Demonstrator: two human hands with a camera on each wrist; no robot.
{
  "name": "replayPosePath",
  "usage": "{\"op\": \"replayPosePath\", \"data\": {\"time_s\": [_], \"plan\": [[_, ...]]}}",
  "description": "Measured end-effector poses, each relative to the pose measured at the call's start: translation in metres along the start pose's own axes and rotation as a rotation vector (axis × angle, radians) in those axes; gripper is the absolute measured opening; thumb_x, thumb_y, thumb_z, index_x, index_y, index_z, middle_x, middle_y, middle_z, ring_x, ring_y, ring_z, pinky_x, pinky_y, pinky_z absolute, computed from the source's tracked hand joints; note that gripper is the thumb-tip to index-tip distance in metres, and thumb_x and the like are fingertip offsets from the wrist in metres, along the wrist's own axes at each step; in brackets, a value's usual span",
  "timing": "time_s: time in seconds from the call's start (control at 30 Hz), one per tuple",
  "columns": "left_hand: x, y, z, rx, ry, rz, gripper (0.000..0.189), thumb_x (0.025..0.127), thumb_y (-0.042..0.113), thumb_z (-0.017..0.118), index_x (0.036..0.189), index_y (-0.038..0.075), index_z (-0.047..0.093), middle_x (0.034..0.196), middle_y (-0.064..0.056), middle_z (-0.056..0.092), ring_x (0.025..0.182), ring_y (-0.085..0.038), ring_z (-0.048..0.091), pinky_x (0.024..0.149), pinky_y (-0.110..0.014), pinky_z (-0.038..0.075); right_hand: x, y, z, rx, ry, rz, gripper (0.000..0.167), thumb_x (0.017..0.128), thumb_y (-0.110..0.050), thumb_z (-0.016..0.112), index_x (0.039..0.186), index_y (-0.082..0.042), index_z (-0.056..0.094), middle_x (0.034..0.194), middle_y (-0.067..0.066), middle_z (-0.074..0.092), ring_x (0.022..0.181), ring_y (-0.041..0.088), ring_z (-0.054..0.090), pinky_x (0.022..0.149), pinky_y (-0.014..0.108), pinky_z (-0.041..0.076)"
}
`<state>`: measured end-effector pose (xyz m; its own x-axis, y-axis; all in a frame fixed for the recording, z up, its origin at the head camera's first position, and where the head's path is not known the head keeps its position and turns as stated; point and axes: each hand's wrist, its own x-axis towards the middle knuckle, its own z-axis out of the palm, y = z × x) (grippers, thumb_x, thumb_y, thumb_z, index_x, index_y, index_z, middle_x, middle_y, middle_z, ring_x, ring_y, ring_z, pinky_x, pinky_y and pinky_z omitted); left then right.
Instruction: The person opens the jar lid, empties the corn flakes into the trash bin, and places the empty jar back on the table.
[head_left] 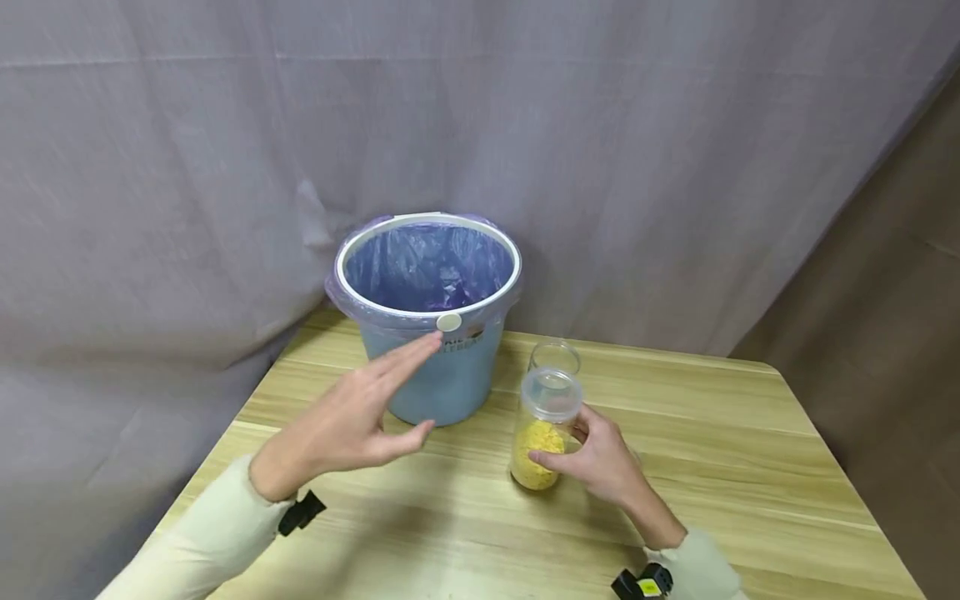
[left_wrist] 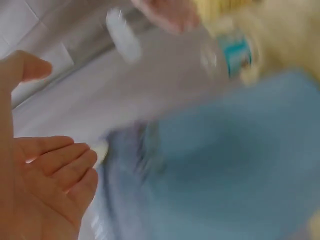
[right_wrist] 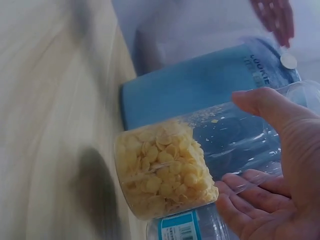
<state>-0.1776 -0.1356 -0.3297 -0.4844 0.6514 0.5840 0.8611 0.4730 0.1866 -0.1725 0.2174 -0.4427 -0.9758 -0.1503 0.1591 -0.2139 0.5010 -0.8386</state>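
My right hand [head_left: 600, 458] grips a clear jar [head_left: 534, 462] part filled with yellow flakes, its thumb on one side and fingers on the other. The jar stands upright with a translucent top. In the right wrist view, the flakes [right_wrist: 167, 172] fill the lower part and the table shadow lies apart from the base. A second clear jar [head_left: 555, 354] is just behind; its teal label [right_wrist: 179, 227] shows in the right wrist view. My left hand [head_left: 352, 417], fingers straight and thumb spread, hovers before the blue bucket [head_left: 442, 387] and holds nothing.
The bucket has a white rim [head_left: 517, 258] and a purplish plastic bag lining [head_left: 405, 262]; it stands at the table's back left. The wood-grain table [head_left: 720, 450] extends to the right. Grey cloth [head_left: 637, 167] hangs behind it.
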Motion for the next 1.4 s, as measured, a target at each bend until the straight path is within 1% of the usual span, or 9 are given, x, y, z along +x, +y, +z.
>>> {"op": "replayPosePath", "data": {"time_s": [0.17, 0.33, 0.57, 0.63, 0.8, 0.93, 1.13, 1.23, 1.4], "plan": [[0.001, 0.006, 0.045, -0.17, -0.102, -0.051, 0.089, 0.088, 0.03, 0.081, 0.162, 0.004, 0.039, 0.163, -0.016, 0.049, 0.147, -0.028, 0.054, 0.12, -0.044, 0.048, -0.002, -0.003, 0.004, 0.01, -0.005, -0.025, 0.082, 0.076, -0.031, 0.096, 0.144, -0.005, 0.058, 0.142, 0.019, 0.067, 0.134, 0.038, 0.064, 0.115, 0.049, 0.051], [0.016, -0.001, 0.081, -0.347, -0.143, -0.115, 0.09, 0.087, 0.032, 0.083, 0.161, 0.004, 0.041, 0.163, -0.013, 0.05, 0.148, -0.028, 0.052, 0.124, -0.045, 0.044, -0.001, -0.006, 0.003, 0.011, -0.018, -0.074, 0.081, 0.076, -0.027, 0.096, 0.144, -0.004, 0.058, 0.141, 0.018, 0.068, 0.133, 0.038, 0.065, 0.115, 0.05, 0.051], [0.045, -0.017, 0.115, -0.822, -0.145, -0.189, 0.088, 0.087, 0.011, 0.084, 0.162, 0.004, 0.037, 0.168, -0.014, 0.043, 0.157, -0.024, 0.041, 0.131, -0.042, 0.031, 0.004, -0.009, -0.002, 0.031, -0.055, -0.138, 0.08, 0.076, -0.023, 0.096, 0.144, -0.004, 0.058, 0.142, 0.016, 0.067, 0.133, 0.037, 0.064, 0.114, 0.047, 0.052], [0.053, -0.019, 0.122, -0.89, -0.164, -0.188, 0.088, 0.087, 0.008, 0.082, 0.162, 0.005, 0.037, 0.167, -0.013, 0.044, 0.155, -0.025, 0.044, 0.131, -0.042, 0.033, 0.004, -0.008, -0.003, 0.043, -0.076, -0.134, 0.082, 0.076, -0.023, 0.096, 0.145, -0.003, 0.057, 0.143, 0.017, 0.066, 0.135, 0.037, 0.063, 0.115, 0.046, 0.051], [0.068, -0.019, 0.135, -0.95, -0.246, -0.142, 0.088, 0.086, 0.01, 0.082, 0.162, 0.007, 0.039, 0.163, -0.011, 0.05, 0.149, -0.026, 0.052, 0.127, -0.045, 0.041, 0.001, -0.005, -0.008, 0.059, -0.11, -0.13, 0.082, 0.077, -0.021, 0.096, 0.145, 0.0, 0.056, 0.145, 0.019, 0.064, 0.137, 0.04, 0.061, 0.115, 0.047, 0.049], [0.079, -0.018, 0.141, -0.981, -0.284, -0.073, 0.086, 0.086, 0.007, 0.082, 0.16, 0.003, 0.04, 0.159, -0.016, 0.053, 0.144, -0.023, 0.057, 0.123, -0.043, 0.046, -0.002, -0.002, -0.011, 0.053, -0.119, -0.146, 0.079, 0.077, -0.021, 0.095, 0.143, 0.0, 0.057, 0.143, 0.018, 0.065, 0.135, 0.041, 0.062, 0.114, 0.049, 0.05], [0.088, -0.019, 0.143, -1.022, -0.335, -0.005, 0.079, 0.084, 0.001, 0.084, 0.154, 0.001, 0.048, 0.154, -0.018, 0.057, 0.139, -0.016, 0.059, 0.118, -0.037, 0.05, -0.003, 0.001, -0.005, 0.058, -0.138, -0.151, 0.073, 0.074, -0.022, 0.097, 0.137, -0.006, 0.064, 0.138, 0.01, 0.069, 0.131, 0.033, 0.065, 0.113, 0.046, 0.053], [0.088, -0.02, 0.143, -1.041, -0.344, 0.0, 0.076, 0.082, 0.0, 0.085, 0.15, 0.0, 0.052, 0.15, -0.022, 0.06, 0.136, -0.016, 0.061, 0.117, -0.039, 0.051, -0.002, 0.001, 0.0, 0.058, -0.143, -0.164, 0.072, 0.073, -0.023, 0.098, 0.135, -0.008, 0.066, 0.135, 0.008, 0.071, 0.129, 0.031, 0.067, 0.112, 0.045, 0.054], [0.081, -0.02, 0.143, -1.048, -0.307, -0.047, 0.072, 0.079, -0.001, 0.087, 0.145, 0.001, 0.058, 0.146, -0.024, 0.063, 0.13, -0.016, 0.065, 0.112, -0.05, 0.054, -0.001, 0.001, 0.005, 0.04, -0.133, -0.175, 0.068, 0.072, -0.024, 0.099, 0.13, -0.005, 0.069, 0.129, 0.006, 0.075, 0.126, 0.032, 0.07, 0.11, 0.044, 0.056]]}}
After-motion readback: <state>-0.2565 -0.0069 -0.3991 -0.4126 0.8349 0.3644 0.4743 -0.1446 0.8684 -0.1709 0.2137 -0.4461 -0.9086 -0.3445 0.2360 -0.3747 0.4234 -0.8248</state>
